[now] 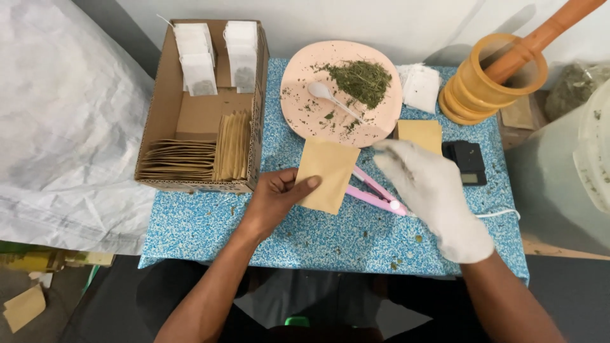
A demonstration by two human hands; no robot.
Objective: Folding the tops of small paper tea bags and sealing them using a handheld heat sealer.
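Two hands at work above the blue speckled table point(318, 235). Left hand point(274, 194), bare, pinching the lower left edge of a small kraft paper envelope point(326, 173) between thumb and fingers, envelope held flat just over the table's middle. Right hand point(427, 185), in a white glove, blurred, fingers stretched out loosely toward the envelope's upper right corner, gripping nothing visible. Directly under the glove, a pink heat-sealer clamp point(375, 192) lying on the table, partly tucked beneath the envelope. Just beyond the envelope, a pink plate point(305, 76) with a heap of dried green herb point(359, 79) and a white spoon point(327, 96). Right of the envelope, a second kraft envelope point(420, 134) and a small black scale point(467, 161). Far right of the plate, an orange mortar point(489, 82) with pestle point(540, 38). Left of the envelope, a cardboard box point(197, 117) stacked with kraft envelopes and white tea bags point(198, 57).
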